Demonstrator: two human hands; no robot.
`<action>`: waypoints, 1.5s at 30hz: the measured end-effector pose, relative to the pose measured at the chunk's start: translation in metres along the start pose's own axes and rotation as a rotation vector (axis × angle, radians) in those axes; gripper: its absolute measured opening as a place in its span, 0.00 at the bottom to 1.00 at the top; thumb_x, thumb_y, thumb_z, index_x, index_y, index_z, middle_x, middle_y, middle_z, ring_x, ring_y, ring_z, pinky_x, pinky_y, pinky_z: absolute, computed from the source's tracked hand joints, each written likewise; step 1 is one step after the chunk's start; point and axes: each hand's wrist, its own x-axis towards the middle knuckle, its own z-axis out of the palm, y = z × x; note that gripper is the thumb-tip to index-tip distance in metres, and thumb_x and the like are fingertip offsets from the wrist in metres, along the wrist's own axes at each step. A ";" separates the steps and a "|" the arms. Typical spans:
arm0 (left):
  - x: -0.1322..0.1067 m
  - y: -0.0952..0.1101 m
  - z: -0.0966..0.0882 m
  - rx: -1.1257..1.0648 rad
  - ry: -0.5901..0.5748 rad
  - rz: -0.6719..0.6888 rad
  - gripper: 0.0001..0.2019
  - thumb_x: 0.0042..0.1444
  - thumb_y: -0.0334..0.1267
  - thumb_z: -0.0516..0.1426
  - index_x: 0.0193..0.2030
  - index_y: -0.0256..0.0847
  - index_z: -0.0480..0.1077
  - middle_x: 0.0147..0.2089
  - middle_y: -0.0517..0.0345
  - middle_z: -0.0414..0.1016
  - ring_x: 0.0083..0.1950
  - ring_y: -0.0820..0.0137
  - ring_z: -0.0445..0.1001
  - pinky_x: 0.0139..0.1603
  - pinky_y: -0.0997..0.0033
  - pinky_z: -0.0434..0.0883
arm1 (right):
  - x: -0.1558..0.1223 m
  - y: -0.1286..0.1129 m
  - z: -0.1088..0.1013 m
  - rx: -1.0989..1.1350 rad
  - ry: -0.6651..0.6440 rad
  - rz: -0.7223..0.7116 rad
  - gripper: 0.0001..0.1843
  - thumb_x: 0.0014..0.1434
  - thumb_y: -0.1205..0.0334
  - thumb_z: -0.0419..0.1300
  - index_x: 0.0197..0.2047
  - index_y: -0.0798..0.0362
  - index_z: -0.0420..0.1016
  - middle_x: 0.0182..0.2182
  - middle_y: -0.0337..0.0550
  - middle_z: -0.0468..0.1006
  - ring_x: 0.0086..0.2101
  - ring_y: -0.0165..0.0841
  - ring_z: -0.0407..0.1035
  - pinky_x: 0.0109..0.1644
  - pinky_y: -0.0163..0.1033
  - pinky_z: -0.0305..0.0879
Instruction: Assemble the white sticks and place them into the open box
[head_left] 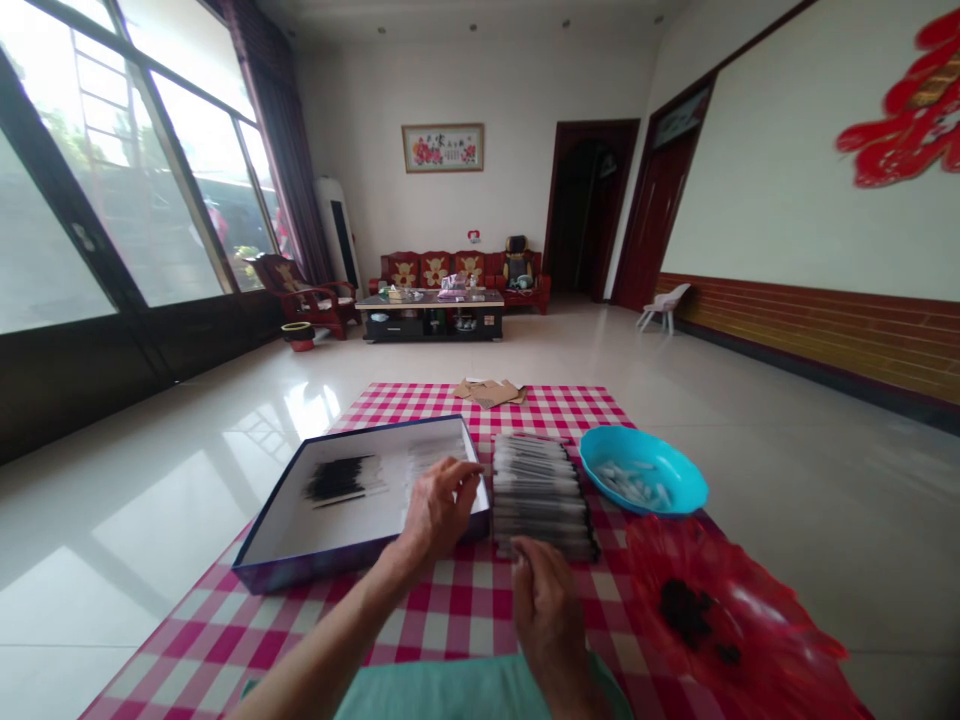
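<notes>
Left hand (pixel 442 505): over the near-right rim of the shallow box (pixel 292 545), thumb and fingers bent in toward each other. Cannot tell whether anything is pinched there. Right hand (pixel 551 610): at the near edge of the stick stack (pixel 536 490), fingers curled, blurred; grip or no grip, cannot tell.

Stack lies just beyond the right hand and to the right of the left one: many slender sticks side by side, pale and dark, laid crosswise on the checked surface (pixel 450 630).

Inside the box, beyond and left of the left hand, a group of dark-ended sticks (pixel 341 480). Nearer that hand, partly behind it, a paler group (pixel 431 455), too blurred to sort out. Much of the box floor is bare.

Right of the hands: blue bowl (pixel 686 470) with small white pieces (pixel 634 485); closer in, red bowl (pixel 765 600) with dark bits (pixel 682 610).

Progress, my judgement: part-way. If the box takes the finished ones, a modest share is done; the stack looks the larger lot, and small parts remain in both bowls. Which way pieces travel, one view cannot settle. Number left not countable.

Beyond both hands, at the far edge: brown cardboard scraps (pixel 491 392).
</notes>
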 end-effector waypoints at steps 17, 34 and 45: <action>-0.093 -0.002 0.045 0.028 -0.250 0.055 0.11 0.60 0.34 0.48 0.40 0.43 0.71 0.32 0.55 0.69 0.35 0.69 0.69 0.35 0.74 0.64 | 0.003 0.007 -0.014 -0.423 -0.197 -0.066 0.17 0.47 0.77 0.50 0.36 0.50 0.72 0.31 0.43 0.75 0.35 0.37 0.69 0.40 0.41 0.61; -0.090 -0.005 0.045 -0.252 -0.202 0.119 0.11 0.61 0.33 0.47 0.44 0.40 0.70 0.35 0.53 0.70 0.37 0.66 0.67 0.40 0.68 0.66 | 0.008 -0.001 -0.017 -0.305 -0.242 -0.200 0.11 0.59 0.63 0.53 0.46 0.53 0.68 0.40 0.48 0.73 0.42 0.41 0.68 0.47 0.48 0.62; -0.091 -0.005 0.036 -0.287 0.005 0.028 0.09 0.60 0.33 0.48 0.40 0.42 0.69 0.33 0.55 0.69 0.36 0.67 0.68 0.39 0.69 0.64 | 0.017 0.013 -0.023 0.457 0.094 0.619 0.19 0.55 0.47 0.56 0.41 0.53 0.73 0.39 0.47 0.77 0.36 0.37 0.72 0.40 0.44 0.71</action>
